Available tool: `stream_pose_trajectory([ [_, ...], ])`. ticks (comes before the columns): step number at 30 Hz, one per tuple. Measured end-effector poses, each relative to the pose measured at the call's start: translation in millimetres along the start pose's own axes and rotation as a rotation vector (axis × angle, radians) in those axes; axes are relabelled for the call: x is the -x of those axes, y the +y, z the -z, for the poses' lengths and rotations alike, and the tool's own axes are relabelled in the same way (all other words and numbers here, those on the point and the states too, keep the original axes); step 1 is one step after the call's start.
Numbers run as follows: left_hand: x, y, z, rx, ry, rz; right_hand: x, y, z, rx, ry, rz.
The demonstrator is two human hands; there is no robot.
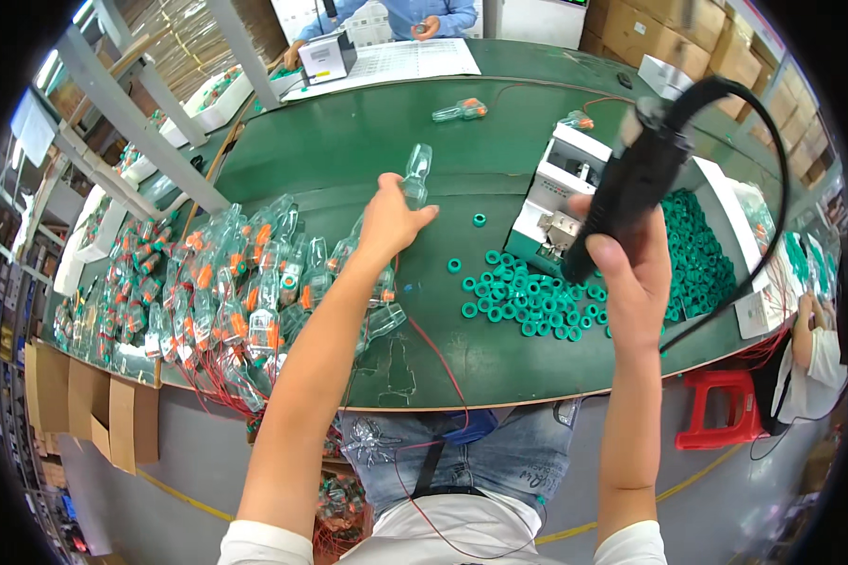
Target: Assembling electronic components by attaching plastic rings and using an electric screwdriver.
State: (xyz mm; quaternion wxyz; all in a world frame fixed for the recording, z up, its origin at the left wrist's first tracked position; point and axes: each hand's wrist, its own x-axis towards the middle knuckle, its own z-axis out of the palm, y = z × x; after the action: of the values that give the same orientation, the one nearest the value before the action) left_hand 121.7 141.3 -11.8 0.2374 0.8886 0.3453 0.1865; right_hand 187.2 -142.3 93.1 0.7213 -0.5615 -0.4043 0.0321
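My left hand (391, 221) is closed around the lower end of a clear plastic bottle-shaped housing (419, 162), held over the green table. The housing's upper part sticks out past my fingers. In my right hand (639, 278) is a black electric screwdriver (627, 184), tilted, its thick cord looping from the top. Just left of it stands a small white machine with a metal fixture (561, 228). Many green plastic rings (528, 299) lie in front of that machine. Left of my left forearm, clear housings with orange parts and red wires (226, 292) are heaped.
A white tray (725, 188) of green rings sits at the right. Single housings (460, 110) lie farther back. Across the table, a person in a blue shirt (400, 19) works by a white box-shaped device (328, 56). A red stool (721, 410) stands at right; cardboard boxes (113, 410) stand left.
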Motion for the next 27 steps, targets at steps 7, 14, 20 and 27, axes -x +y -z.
stream_pose_trajectory([
  [7,162.6,30.6,27.8,1.051,0.034,0.069,116.3,35.0,-60.0,0.179,-0.38,-0.596],
  [14,226.6,-2.6,46.1,1.343,-0.186,0.234,149.4,18.4,-51.7,0.21,-0.651,-0.584],
  [20,240.1,13.7,42.6,1.75,-0.22,0.307,193.1,40.1,-86.7,-0.201,-0.722,-0.83],
  [27,258.5,-11.7,33.5,1.883,-0.314,0.44,177.8,6.4,-57.9,0.161,-0.813,-0.372],
])
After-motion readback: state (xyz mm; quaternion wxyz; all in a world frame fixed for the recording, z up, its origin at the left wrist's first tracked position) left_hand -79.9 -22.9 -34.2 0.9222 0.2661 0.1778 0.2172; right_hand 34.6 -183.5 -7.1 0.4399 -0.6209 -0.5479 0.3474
